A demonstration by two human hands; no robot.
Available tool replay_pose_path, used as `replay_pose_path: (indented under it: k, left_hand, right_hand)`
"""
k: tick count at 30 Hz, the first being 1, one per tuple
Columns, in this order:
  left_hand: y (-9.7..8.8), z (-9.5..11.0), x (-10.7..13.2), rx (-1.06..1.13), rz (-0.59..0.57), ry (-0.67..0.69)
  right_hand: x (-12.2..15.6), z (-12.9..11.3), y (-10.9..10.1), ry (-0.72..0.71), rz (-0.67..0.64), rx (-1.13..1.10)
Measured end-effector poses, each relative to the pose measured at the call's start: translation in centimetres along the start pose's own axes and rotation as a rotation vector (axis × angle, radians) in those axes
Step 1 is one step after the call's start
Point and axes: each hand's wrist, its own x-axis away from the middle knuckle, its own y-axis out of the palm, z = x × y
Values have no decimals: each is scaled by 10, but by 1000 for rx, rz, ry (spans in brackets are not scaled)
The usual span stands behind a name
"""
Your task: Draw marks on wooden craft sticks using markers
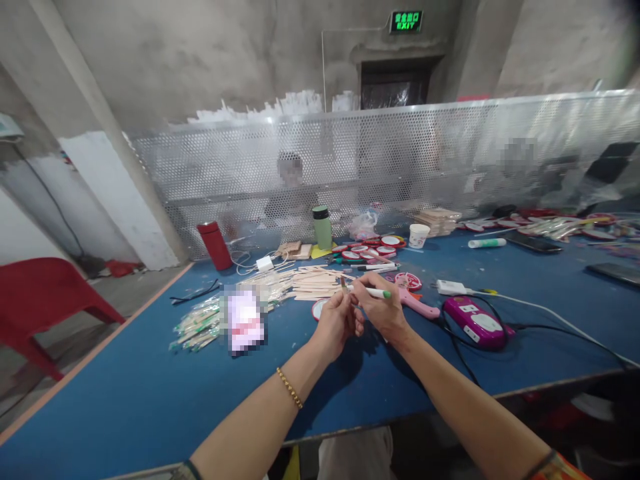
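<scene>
My left hand (336, 323) is closed, its thumb and fingers pinching a small brown-tipped piece (343, 283) that is too small to name for certain. Close against it, my right hand (383, 308) grips a white pen with a green end (377, 292), its other end pointing at the piece. Both hands are raised a little over the table. Partly hidden behind my left hand is a white disc with a red rim (318, 309). Just beyond lie many flat wooden sticks (313, 283). A pink handle (423, 307) lies right of my right hand.
On the blue table (150, 393) stand a red bottle (215, 245), a green tumbler (323, 230) and a paper cup (419, 236). Left are bagged sticks (200, 323) and a blurred-out phone-like object (245, 320). A purple device (473, 323) and cables lie right, before a perforated metal screen (225, 153).
</scene>
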Motion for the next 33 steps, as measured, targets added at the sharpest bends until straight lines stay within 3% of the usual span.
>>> replay_pose_path:
  k: [33]
  left_hand:
    - [-1,-3,-1,-12,15,19]
  right_hand:
    - [0,1,1,-50,-7,29]
